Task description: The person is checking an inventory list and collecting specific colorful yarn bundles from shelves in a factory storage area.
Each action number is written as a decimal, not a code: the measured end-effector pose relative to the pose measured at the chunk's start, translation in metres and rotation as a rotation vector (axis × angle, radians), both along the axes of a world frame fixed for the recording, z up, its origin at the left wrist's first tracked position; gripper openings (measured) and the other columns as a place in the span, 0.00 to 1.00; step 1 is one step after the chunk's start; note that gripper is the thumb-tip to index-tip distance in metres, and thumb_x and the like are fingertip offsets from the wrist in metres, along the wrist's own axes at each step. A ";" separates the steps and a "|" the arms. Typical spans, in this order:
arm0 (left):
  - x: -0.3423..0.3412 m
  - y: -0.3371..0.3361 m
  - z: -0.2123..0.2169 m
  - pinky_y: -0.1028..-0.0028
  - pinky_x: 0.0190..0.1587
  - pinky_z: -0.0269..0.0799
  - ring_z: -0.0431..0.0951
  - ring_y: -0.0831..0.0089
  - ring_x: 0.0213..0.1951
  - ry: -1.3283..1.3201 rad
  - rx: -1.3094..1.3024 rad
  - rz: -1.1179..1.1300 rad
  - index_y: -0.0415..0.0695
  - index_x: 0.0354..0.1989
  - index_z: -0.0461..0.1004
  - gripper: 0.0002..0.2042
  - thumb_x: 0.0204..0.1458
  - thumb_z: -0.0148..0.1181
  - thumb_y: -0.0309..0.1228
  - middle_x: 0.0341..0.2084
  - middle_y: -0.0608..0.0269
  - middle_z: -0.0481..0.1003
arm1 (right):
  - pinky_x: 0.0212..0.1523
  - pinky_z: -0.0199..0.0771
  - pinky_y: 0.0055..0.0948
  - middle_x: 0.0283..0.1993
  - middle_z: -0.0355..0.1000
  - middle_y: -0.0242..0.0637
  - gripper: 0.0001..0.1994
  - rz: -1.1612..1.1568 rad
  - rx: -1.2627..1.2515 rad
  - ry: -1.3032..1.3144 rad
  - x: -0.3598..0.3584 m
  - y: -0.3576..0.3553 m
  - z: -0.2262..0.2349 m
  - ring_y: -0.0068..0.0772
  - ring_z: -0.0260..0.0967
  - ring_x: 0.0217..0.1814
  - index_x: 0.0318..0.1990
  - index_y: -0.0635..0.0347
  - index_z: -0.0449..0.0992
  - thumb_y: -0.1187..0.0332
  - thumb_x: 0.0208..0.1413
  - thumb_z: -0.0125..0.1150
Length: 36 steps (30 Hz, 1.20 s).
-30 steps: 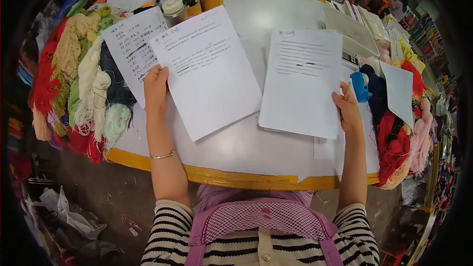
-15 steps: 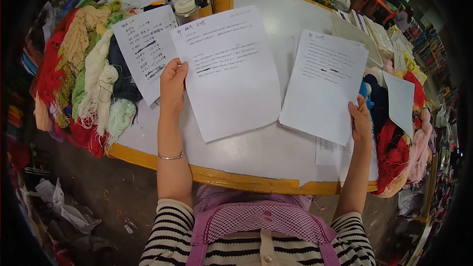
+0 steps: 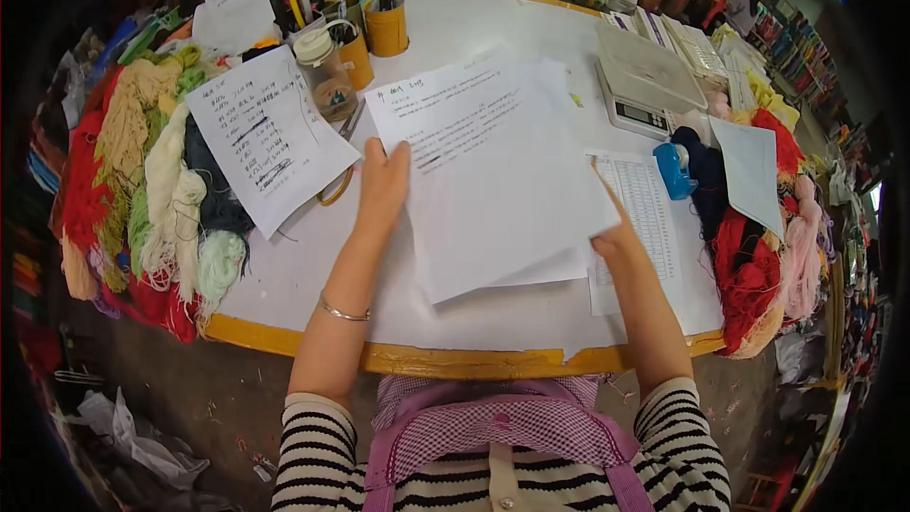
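Over the middle of the table, handwritten paper sheets (image 3: pixel 502 199) lie one over another, slightly out of line, their lower corners fanned. My left hand (image 3: pixel 382 180) pinches their left edge, thumb on top. At the right edge my right hand (image 3: pixel 614 218) grips the sheets, its fingers partly hidden by the paper. How many sheets are held cannot be seen. Left of my left hand rests another handwritten sheet (image 3: pixel 275 147), beside a clear bottle with a white lid (image 3: pixel 327 76). A printed table sheet (image 3: pixel 640 228) lies under and beside my right hand.
Yarn skeins in several colours (image 3: pixel 123 180) crowd the left end, with more red and pink yarn (image 3: pixel 749 275) at the right. A scale with a clear tray (image 3: pixel 649 76), a blue tape dispenser (image 3: pixel 673 171) and pen holders (image 3: pixel 387 30) stand on the white table (image 3: pixel 512 332).
My right hand has brought its sheets leftward, under the sheet in my left hand. My left hand has shifted right and slightly down. The scale, tape dispenser and printed sheet are now uncovered.
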<state>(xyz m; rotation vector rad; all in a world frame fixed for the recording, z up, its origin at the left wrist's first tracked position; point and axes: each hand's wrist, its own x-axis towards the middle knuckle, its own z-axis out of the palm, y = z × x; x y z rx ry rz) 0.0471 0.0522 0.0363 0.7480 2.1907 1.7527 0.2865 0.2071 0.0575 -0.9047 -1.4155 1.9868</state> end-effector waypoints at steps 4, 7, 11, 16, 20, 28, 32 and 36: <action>-0.008 0.026 -0.017 0.64 0.50 0.64 0.72 0.50 0.48 0.104 0.007 -0.072 0.37 0.51 0.52 0.20 0.52 0.50 0.28 0.43 0.40 0.71 | 0.49 0.69 0.26 0.54 0.67 0.41 0.22 -0.052 -0.135 -0.021 -0.007 -0.003 -0.012 0.26 0.65 0.53 0.58 0.62 0.63 0.58 0.61 0.48; -0.027 0.049 -0.020 0.66 0.50 0.66 0.73 0.55 0.48 0.130 0.115 -0.190 0.40 0.57 0.50 0.27 0.48 0.53 0.22 0.43 0.42 0.72 | 0.53 0.67 0.27 0.55 0.66 0.42 0.26 0.144 -0.007 -0.087 -0.012 0.028 -0.013 0.30 0.65 0.54 0.60 0.64 0.61 0.54 0.60 0.49; -0.057 0.091 0.000 0.69 0.46 0.69 0.74 0.62 0.46 0.134 0.098 -0.288 0.42 0.61 0.52 0.33 0.43 0.57 0.20 0.42 0.47 0.73 | 0.51 0.67 0.26 0.53 0.67 0.42 0.29 0.144 -0.071 -0.092 -0.041 0.067 -0.005 0.32 0.66 0.52 0.59 0.68 0.61 0.57 0.55 0.57; -0.097 0.143 0.025 0.69 0.45 0.70 0.75 0.62 0.44 0.248 0.013 -0.083 0.40 0.59 0.58 0.29 0.46 0.60 0.28 0.43 0.50 0.74 | 0.43 0.70 0.29 0.42 0.72 0.45 0.28 -0.042 0.438 -0.228 -0.120 0.119 -0.015 0.33 0.70 0.43 0.55 0.71 0.65 0.67 0.46 0.60; -0.131 0.123 0.014 0.68 0.48 0.69 0.75 0.62 0.45 0.407 -0.130 -0.074 0.38 0.54 0.65 0.24 0.48 0.59 0.33 0.45 0.51 0.74 | 0.40 0.72 0.34 0.39 0.73 0.47 0.24 0.070 0.609 -0.485 -0.152 0.145 -0.010 0.39 0.72 0.39 0.51 0.70 0.69 0.68 0.44 0.59; -0.035 0.076 -0.016 0.54 0.56 0.56 0.62 0.60 0.59 1.234 -0.620 -0.382 0.47 0.51 0.72 0.18 0.52 0.56 0.38 0.55 0.60 0.67 | 0.53 0.62 0.42 0.46 0.68 0.48 0.15 -0.294 1.244 -0.667 -0.199 0.125 -0.045 0.53 0.61 0.56 0.44 0.66 0.71 0.72 0.47 0.55; -0.046 0.076 -0.053 0.40 0.57 0.49 0.58 0.56 0.62 1.107 -0.617 -0.161 0.50 0.53 0.70 0.21 0.51 0.56 0.42 0.57 0.59 0.64 | 0.54 0.62 0.46 0.50 0.67 0.50 0.19 0.049 1.078 -0.592 -0.267 0.062 -0.018 0.51 0.60 0.58 0.46 0.68 0.70 0.71 0.44 0.57; -0.004 0.125 -0.047 0.40 0.57 0.50 0.57 0.55 0.62 1.025 -0.680 -0.180 0.48 0.52 0.69 0.18 0.52 0.53 0.38 0.56 0.57 0.65 | 0.53 0.65 0.45 0.48 0.66 0.59 0.25 -0.090 0.899 -0.295 -0.253 0.087 -0.013 0.57 0.63 0.53 0.46 0.72 0.65 0.64 0.43 0.61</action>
